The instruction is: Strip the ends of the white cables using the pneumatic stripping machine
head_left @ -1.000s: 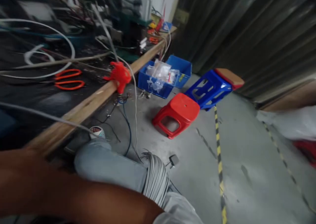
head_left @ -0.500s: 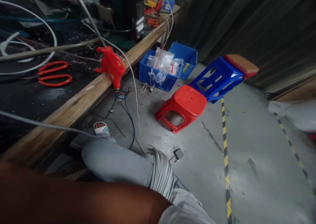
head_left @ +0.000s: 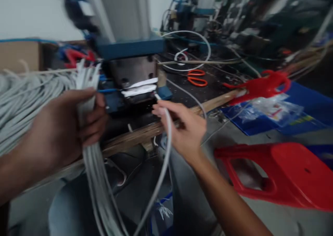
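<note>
Both hands (head_left: 65, 125) closed on cables (head_left: 91, 153)

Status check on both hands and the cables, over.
Left hand gripping bundle of grey cables. Right hand pinching single cable, tip at the press machine. Nothing between tip and machine.

Two hands: left hand (head_left: 65, 125), right hand (head_left: 186, 128). One cable bundle (head_left: 91, 90); one single cable (head_left: 166, 139). One press (head_left: 130, 73). One pair of scissors (head_left: 196, 77). One red stool (head_left: 281, 173). One red clamp (head_left: 262, 85). One bench (head_left: 208, 106).
</note>
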A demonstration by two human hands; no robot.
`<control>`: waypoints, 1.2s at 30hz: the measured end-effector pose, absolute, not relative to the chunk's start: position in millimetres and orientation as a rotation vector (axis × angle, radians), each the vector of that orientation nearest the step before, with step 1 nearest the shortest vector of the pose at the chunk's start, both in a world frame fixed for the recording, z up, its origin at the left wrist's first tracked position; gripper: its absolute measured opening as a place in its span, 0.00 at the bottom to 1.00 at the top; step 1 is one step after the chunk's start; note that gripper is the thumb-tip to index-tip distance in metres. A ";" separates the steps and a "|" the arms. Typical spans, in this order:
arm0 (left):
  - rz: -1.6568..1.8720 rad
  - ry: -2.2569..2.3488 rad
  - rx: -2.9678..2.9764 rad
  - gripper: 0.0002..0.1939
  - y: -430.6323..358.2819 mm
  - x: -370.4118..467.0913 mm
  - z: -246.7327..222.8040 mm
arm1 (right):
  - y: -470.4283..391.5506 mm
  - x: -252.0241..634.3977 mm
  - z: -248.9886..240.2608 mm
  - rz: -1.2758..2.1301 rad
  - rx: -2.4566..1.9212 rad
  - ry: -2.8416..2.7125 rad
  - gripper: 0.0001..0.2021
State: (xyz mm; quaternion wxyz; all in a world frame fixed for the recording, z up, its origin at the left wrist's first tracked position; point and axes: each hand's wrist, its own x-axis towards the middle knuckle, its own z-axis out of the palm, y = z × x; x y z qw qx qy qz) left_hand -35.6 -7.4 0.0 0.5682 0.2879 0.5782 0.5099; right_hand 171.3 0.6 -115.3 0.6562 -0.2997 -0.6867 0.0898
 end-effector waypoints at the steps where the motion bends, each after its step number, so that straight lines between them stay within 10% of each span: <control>1: 1.204 1.391 0.705 0.31 -8.8 -38.3 0.5 | 1.3 172.1 -114.8 0.236 -0.692 -1.531 0.12; 9: 1.156 1.377 0.760 0.08 -11.2 -39.1 -2.6 | -3.3 169.1 -104.7 0.227 -0.739 -1.514 0.14; 36: 1.181 1.333 0.791 0.23 -6.6 -46.1 -12.7 | 8.9 142.7 -88.2 0.289 -0.867 -1.546 0.09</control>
